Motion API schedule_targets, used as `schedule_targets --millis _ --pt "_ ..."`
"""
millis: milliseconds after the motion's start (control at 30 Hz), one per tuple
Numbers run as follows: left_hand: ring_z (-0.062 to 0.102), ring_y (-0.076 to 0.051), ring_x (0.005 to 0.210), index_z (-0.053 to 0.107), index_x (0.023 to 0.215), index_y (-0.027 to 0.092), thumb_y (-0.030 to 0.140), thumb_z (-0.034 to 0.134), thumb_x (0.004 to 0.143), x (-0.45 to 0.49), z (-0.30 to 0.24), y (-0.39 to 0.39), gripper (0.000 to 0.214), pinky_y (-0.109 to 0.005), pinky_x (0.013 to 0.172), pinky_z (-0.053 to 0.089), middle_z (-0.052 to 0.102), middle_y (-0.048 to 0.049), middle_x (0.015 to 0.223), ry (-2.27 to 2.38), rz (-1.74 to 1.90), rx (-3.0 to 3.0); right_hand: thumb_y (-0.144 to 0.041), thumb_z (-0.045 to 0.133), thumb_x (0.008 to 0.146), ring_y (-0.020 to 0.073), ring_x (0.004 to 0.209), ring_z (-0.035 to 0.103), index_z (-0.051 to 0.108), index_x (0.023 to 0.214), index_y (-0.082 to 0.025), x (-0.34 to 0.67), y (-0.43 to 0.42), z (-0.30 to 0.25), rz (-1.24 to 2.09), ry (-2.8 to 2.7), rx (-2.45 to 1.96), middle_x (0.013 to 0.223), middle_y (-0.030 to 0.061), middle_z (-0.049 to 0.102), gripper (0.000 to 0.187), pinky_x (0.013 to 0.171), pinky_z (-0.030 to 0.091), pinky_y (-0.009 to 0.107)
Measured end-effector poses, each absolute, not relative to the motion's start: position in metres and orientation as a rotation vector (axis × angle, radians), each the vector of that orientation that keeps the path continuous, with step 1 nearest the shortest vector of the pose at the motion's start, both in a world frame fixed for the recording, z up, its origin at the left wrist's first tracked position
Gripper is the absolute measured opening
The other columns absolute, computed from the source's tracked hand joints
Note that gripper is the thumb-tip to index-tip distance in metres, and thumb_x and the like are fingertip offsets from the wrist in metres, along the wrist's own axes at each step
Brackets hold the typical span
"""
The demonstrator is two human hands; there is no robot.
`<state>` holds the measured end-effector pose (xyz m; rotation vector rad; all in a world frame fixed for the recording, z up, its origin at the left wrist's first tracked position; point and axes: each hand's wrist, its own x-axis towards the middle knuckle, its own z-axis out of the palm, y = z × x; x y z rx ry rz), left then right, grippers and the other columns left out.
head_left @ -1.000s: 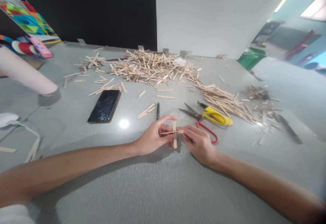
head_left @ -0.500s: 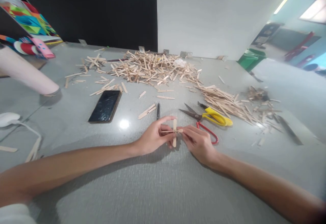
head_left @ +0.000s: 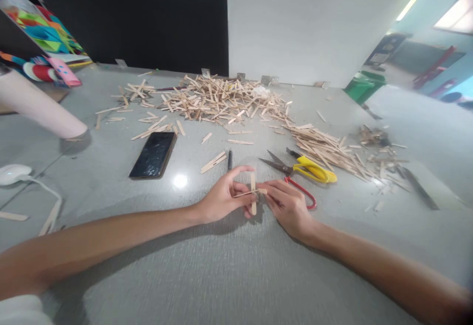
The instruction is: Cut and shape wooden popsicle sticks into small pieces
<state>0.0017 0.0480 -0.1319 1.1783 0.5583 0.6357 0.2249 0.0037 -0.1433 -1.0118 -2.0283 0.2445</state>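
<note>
Between my hands, above the grey table (head_left: 207,271), is an upright wooden craft stick (head_left: 253,181) with a second, thin-edged craft stick (head_left: 263,191) crossing it near the middle. My left hand (head_left: 223,197) grips the sticks from the left, index finger arched over the upright one's top and thumb along the crossing one. My right hand (head_left: 290,204) pinches at the crossing from the right, its fingertips partly hidden. Just beyond lie a black pen (head_left: 229,159), a few notched craft sticks (head_left: 213,162) and scissors with yellow and red handles (head_left: 310,167).
A large heap of craft sticks (head_left: 221,98) lies along the upright board, trailing into another pile (head_left: 328,147) on the right. A black phone (head_left: 152,155) lies at left, near a pale cylinder (head_left: 40,103) and a white cable (head_left: 48,187). At far right sits a flat metal blade (head_left: 421,189).
The crossing stick has tilted slightly, its right end now a little lower and farther right. Both hands stay in nearly the same place.
</note>
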Motion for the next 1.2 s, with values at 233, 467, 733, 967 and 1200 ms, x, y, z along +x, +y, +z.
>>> schedule_targets --millis 233,467,733,967,1200 --pt "0.076 -0.018 0.063 0.042 0.146 0.014 0.032 0.083 0.097 0.001 -0.127 0.051 0.067 -0.03 0.065 0.066 0.079 -0.0032 0.075 0.553 0.628 1.126 -0.011 0.056 0.109 0.0218 0.081 0.072 0.078 0.101 -0.015 0.224 0.004 -0.141 0.306 -2.029 -1.048 0.092 0.0108 0.078 0.024 0.072 0.056 0.034" --pt "0.078 -0.02 0.062 0.046 0.148 0.011 0.033 0.088 0.092 0.002 -0.126 0.055 0.074 -0.03 0.064 0.066 0.08 -0.0046 0.075 0.563 0.594 1.083 -0.013 0.058 0.108 0.0179 0.072 0.064 0.076 0.096 -0.018 0.223 0.005 -0.141 0.389 -1.976 -1.055 0.084 0.0056 0.072 0.022 0.067 0.051 0.03" --pt "0.077 -0.021 0.06 0.048 0.147 0.007 0.034 0.091 0.089 0.001 -0.128 0.06 0.077 -0.026 0.055 0.062 0.081 -0.0066 0.071 0.563 0.557 1.027 -0.013 0.06 0.105 0.0163 0.065 0.061 0.078 0.094 -0.018 0.22 0.006 -0.133 0.475 -1.931 -1.074 0.076 0.0023 0.071 0.022 0.063 0.048 0.029" --pt "0.076 -0.018 0.061 0.044 0.149 0.007 0.034 0.092 0.087 0.001 -0.13 0.06 0.083 -0.026 0.058 0.063 0.08 -0.0042 0.073 0.581 0.579 0.99 -0.014 0.06 0.104 0.0162 0.064 0.064 0.083 0.108 -0.017 0.223 0.004 -0.139 0.498 -1.933 -1.06 0.079 0.0043 0.078 0.024 0.062 0.05 0.029" --pt "0.076 -0.019 0.058 0.045 0.147 0.006 0.034 0.093 0.087 0.002 -0.128 0.06 0.081 -0.026 0.055 0.062 0.08 -0.0061 0.071 0.571 0.567 1.013 -0.017 0.063 0.103 0.0156 0.064 0.069 0.085 0.107 -0.018 0.224 0.008 -0.135 0.63 -1.839 -1.164 0.079 0.0028 0.081 0.022 0.061 0.051 0.027"
